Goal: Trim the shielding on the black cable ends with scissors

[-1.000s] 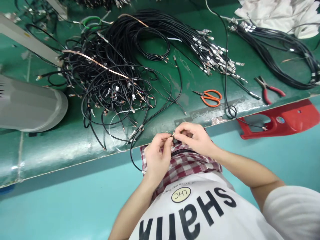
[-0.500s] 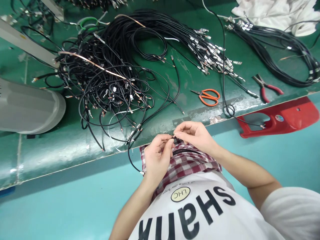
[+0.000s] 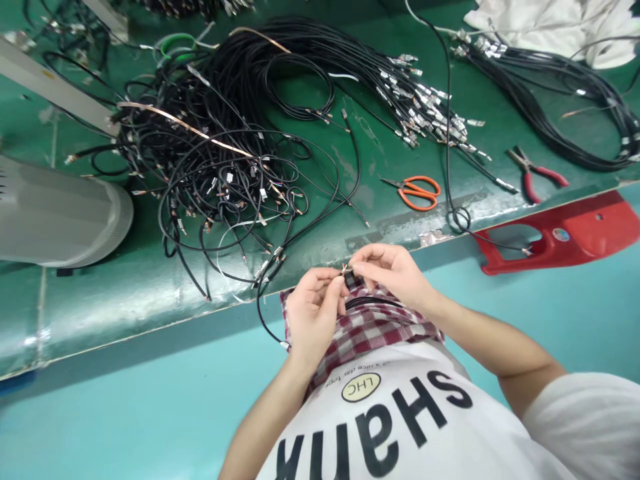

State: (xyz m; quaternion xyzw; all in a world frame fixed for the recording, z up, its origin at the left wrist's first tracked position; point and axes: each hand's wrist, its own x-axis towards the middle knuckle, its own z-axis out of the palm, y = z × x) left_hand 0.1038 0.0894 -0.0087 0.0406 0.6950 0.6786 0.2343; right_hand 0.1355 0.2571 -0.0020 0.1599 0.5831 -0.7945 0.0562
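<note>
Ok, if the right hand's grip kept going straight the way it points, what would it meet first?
The right hand probably meets the small cable end first, with the left hand just behind it; depth is unclear.

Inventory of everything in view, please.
green workbench: one, green, across the view
black cable tangle: one, black, bench left
terminated cable bundles: two, black with silver terminals, centre, far right
copper strips: two, copper, on the tangle
scissors: one, orange handles, near bench edge
pliers: one, red handles, right of scissors
cloth: one, white, far right corner
plastic part: one, red, below bench edge, right
cylindrical housing: one, grey, far left
checked cloth: one, red and white, under the hands
left hand: one, grip on black cable end
right hand: one, grip on the same end
</note>
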